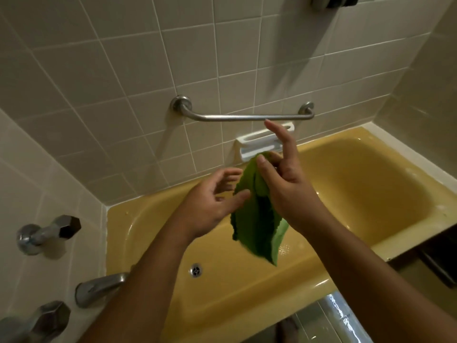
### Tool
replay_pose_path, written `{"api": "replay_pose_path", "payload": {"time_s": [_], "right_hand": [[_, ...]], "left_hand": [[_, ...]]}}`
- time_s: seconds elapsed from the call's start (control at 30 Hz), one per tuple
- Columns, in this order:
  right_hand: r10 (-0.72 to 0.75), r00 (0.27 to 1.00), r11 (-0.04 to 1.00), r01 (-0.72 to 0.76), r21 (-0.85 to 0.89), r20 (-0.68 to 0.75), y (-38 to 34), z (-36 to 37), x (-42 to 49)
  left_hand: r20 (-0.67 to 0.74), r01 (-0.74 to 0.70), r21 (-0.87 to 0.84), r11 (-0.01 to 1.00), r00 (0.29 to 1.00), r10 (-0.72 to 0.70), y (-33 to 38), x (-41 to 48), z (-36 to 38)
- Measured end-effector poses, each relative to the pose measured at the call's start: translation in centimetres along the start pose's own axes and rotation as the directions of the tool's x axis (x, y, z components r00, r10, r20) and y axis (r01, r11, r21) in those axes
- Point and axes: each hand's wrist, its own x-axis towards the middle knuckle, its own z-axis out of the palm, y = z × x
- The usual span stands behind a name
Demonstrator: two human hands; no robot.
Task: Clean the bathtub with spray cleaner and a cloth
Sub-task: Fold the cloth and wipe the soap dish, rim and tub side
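Observation:
A green cloth (257, 219) hangs in the air over the yellow bathtub (358, 184). My right hand (289, 184) pinches the cloth's top edge between thumb and a bent finger, while its index finger points straight up. My left hand (212, 204) is beside the cloth on the left, fingers spread and relaxed, its thumb and fingertips just touching the cloth's edge. No spray cleaner bottle is in view. The tub's drain (196, 270) lies below the hands.
A metal grab bar (242, 117) and a white soap dish (259, 142) are fixed to the tiled wall behind the tub. Two tap handles (49, 231) (47, 320) and a spout (99, 288) stick out from the left wall. The tub's front rim (247, 310) runs below.

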Motion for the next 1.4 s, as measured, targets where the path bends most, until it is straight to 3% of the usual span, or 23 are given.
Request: {"api": "replay_pose_path", "payload": {"time_s": [0.13,0.3,0.5,0.6,0.7,0.8,0.9,1.03,1.17,1.2,1.27,1.33,1.4], "right_hand": [[-0.049,0.997,0.997,0.045,-0.069,-0.059,-0.7,-1.0,0.4],[0.054,0.99,0.998,-0.059,-0.033,-0.134,-0.3,-4.6,-0.5],[0.263,0.965,0.923,-0.247,-0.294,0.017,0.4,-7.8,-2.9],[0.308,0.951,0.915,-0.288,-0.284,0.026,0.7,-8.6,-3.5],[0.258,0.966,0.937,-0.256,-0.236,-0.024,1.3,-8.9,-3.8],[0.178,0.98,0.955,-0.195,-0.224,-0.091,1.9,-9.0,-4.0],[0.131,0.982,0.975,-0.153,-0.164,-0.134,2.1,-8.7,-3.9],[0.137,0.964,0.987,-0.152,-0.048,-0.226,2.5,-7.9,-3.9],[0.114,0.956,0.987,-0.141,-0.082,-0.272,2.5,-6.8,-3.6],[0.116,0.959,0.985,-0.144,-0.091,-0.259,2.5,-6.6,-3.5],[0.116,0.967,0.983,-0.145,-0.116,-0.228,2.6,-6.3,-3.4],[0.107,0.971,0.98,-0.139,-0.139,-0.214,3.0,-6.4,-3.4],[0.122,0.971,0.98,-0.151,-0.132,-0.207,3.5,-6.9,-3.8]], "left_hand": [[0.053,0.002,0.124,0.992,0.999,-0.008,0.0,2.2,3.1],[0.131,0.055,0.27,0.961,0.987,-0.093,-1.8,2.8,3.1],[0.089,-0.106,0.277,0.955,0.992,0.085,-0.9,3.5,2.1],[0.076,-0.204,0.317,0.926,0.979,0.19,-0.3,3.9,2.1],[0.102,-0.194,0.194,0.962,0.979,0.177,0.4,3.9,2.3],[0.205,-0.039,-0.112,0.993,0.977,0.062,0.6,3.9,2.2],[0.259,0.123,-0.293,0.948,0.965,-0.045,0.6,3.6,2.2],[0.232,0.174,-0.368,0.913,0.969,-0.091,0.3,3.8,2.5],[0.18,0.08,-0.063,0.995,0.981,-0.067,-0.6,3.6,2.4],[0.179,0.086,-0.057,0.995,0.981,-0.075,-0.8,3.4,2.6],[0.198,0.167,-0.215,0.962,0.972,-0.124,-0.9,2.8,3.2],[0.232,0.272,-0.419,0.866,0.954,-0.188,-1.2,2.4,3.7],[0.212,0.284,-0.471,0.835,0.956,-0.205,-1.6,2.3,3.7]]}}
